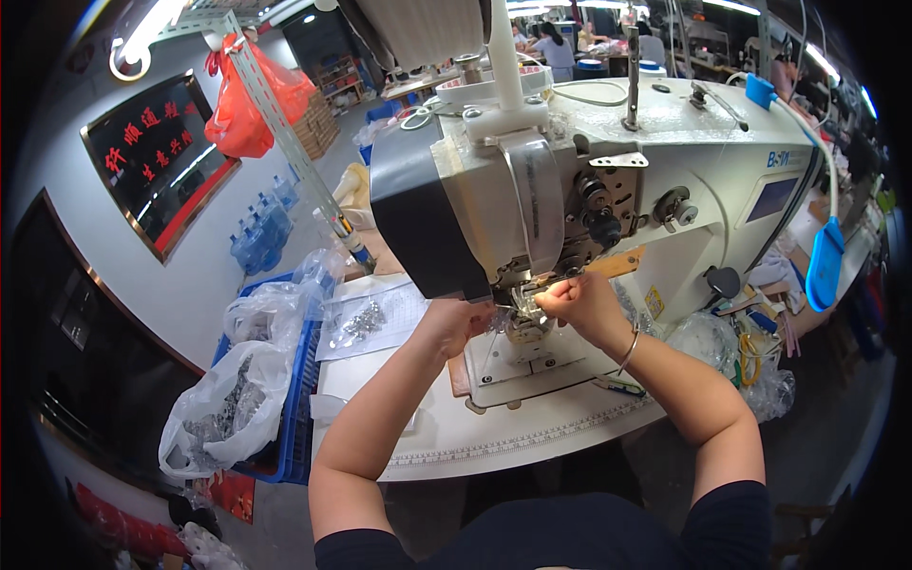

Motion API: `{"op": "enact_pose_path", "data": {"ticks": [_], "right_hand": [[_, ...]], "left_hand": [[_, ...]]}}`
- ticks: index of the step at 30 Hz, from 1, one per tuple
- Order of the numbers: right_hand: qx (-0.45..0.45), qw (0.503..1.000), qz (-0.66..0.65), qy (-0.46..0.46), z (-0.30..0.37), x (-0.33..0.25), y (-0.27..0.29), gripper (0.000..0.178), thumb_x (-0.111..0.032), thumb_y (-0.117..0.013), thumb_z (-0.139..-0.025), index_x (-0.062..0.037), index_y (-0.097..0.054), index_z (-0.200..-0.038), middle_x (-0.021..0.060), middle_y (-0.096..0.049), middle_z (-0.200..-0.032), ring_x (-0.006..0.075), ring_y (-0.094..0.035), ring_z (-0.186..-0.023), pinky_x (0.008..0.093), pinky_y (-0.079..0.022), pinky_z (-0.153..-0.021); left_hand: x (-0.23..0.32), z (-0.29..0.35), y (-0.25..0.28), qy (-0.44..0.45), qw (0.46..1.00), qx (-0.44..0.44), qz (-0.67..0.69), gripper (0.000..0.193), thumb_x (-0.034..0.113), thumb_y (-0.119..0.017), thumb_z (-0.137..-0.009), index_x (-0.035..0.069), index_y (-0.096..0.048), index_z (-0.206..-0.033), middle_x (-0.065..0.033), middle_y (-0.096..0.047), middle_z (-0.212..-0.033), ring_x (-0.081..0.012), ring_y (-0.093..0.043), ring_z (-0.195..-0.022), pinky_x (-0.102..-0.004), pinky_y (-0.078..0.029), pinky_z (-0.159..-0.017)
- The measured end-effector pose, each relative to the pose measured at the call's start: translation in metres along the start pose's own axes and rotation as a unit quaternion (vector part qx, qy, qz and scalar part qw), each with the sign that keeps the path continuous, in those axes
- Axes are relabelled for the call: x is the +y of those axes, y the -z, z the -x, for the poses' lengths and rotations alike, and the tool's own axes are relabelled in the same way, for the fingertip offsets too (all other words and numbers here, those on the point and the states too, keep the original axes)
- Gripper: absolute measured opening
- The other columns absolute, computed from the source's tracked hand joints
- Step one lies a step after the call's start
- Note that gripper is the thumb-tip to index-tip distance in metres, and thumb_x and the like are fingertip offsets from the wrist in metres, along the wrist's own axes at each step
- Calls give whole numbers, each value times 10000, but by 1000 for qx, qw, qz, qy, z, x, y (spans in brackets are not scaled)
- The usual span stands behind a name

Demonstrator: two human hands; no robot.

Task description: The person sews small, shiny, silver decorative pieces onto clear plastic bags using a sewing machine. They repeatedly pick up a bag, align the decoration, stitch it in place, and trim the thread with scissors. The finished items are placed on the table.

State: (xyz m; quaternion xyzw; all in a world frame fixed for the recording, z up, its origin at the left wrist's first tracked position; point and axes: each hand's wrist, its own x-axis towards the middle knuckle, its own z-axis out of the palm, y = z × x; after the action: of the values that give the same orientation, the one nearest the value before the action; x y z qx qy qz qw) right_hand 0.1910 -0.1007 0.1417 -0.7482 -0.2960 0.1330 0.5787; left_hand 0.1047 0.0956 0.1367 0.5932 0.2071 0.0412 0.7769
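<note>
A white industrial sewing machine with a black end cover stands before me, its lamp lighting the needle area. My left hand is at the left of the needle area, fingers closed together; what they hold is too small to make out. From the right, my right hand reaches in with thumb and fingers pinched close to the presser foot. Whatever is between them is hidden. Both hands are just above the metal post under the needle. Small shiny metal pieces lie on a paper sheet at the left.
A blue crate with white plastic bags of small metal parts stands left of the table. A ruler strip runs along the table's front edge. Clear plastic bags lie at the right. A blue tag hangs from a cord.
</note>
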Motion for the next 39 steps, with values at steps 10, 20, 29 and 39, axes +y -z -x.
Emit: {"op": "enact_pose_path", "data": {"ticks": [10,20,29,39], "right_hand": [[-26,999,28,-4,-3,-3,3,320,-189,-693,-774,-33,-564,-526,-22,-554,-532,30,-527,-501,183,-421,-477],[-64,996,-56,-11,70,62,10,180,-164,-713,-784,-17,-642,-861,56,-643,-744,121,-608,-699,257,-483,-645],[97,925,313,194,147,156,39,177,-34,-630,-746,-15,-631,-922,114,-622,-862,303,-565,-863,380,-471,-748],[59,961,143,230,150,58,-28,316,-131,-694,-781,-85,-615,-1083,106,-559,-894,226,-597,-706,309,-482,-567]], "left_hand": [[2,-1,-2,-8,1000,-5,5,218,-42,-590,-804,33,-574,-1008,-43,-601,-903,-134,-604,-744,-252,-508,-675],[-74,74,4,1,992,-94,84,391,-7,-610,-811,-33,-490,-1182,-94,-596,-1059,-145,-604,-916,-261,-512,-789],[-118,117,14,-35,986,-71,147,390,-4,-581,-829,-51,-450,-1194,-131,-578,-1099,-183,-593,-988,-305,-504,-863],[-129,132,2,-62,980,-60,180,450,17,-610,-811,-40,-410,-1211,-155,-557,-1135,-228,-585,-1031,-337,-491,-901]]}}
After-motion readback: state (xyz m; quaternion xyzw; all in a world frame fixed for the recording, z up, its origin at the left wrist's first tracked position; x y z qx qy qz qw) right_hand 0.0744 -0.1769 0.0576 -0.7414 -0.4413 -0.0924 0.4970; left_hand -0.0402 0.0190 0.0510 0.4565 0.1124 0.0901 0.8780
